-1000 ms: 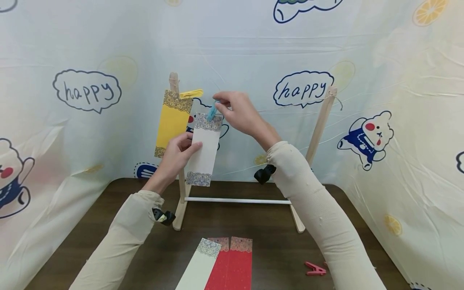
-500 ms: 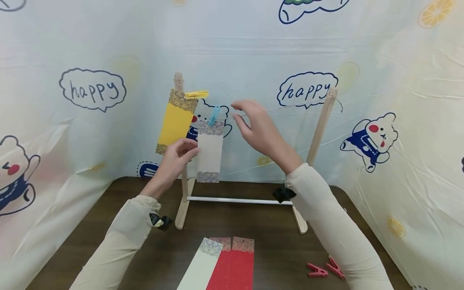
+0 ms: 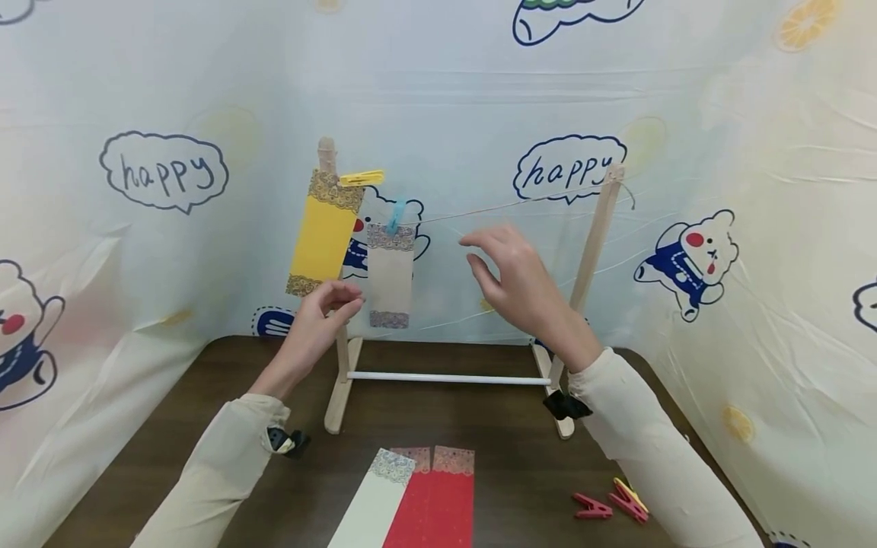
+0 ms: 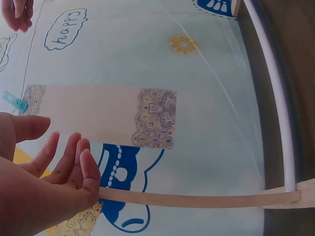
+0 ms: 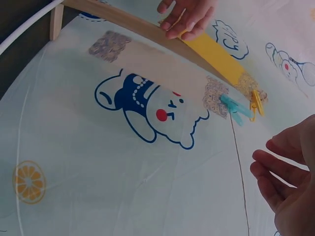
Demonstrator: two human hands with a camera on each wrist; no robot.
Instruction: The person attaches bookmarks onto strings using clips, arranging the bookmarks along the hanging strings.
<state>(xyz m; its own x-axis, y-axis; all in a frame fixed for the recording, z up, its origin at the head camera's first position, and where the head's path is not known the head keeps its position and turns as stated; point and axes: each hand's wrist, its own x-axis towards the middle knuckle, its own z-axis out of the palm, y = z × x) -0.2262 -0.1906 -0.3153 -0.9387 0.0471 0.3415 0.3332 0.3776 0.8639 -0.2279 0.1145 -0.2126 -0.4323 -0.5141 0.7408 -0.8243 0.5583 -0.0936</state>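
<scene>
A white paper card (image 3: pixel 390 278) with lace-patterned ends hangs from a string (image 3: pixel 473 212), held by a light-blue clothespin (image 3: pixel 395 217). To its left a yellow card (image 3: pixel 323 240) with the same kind of ends hangs under a yellow clothespin (image 3: pixel 361 178). My left hand (image 3: pixel 317 329) is just left of the white card's lower part, apart from it, fingers relaxed and holding nothing; the left wrist view shows a gap between fingers and card. My right hand (image 3: pixel 527 285), loosely bent and holding nothing, is below the string, right of the white card.
Wooden posts (image 3: pixel 597 243) carry the string, joined low down by a white rod (image 3: pixel 445 377). On the brown table (image 3: pixel 288 487) lie a white card (image 3: pixel 373 498) and red cards (image 3: pixel 438 506). Pink clothespins (image 3: pixel 592 507) and a yellow one (image 3: pixel 640 495) lie by my right forearm.
My right hand has let go of the blue clothespin and moved right and down. My left hand has released the white card and drawn back lower left. The card now hangs freely.
</scene>
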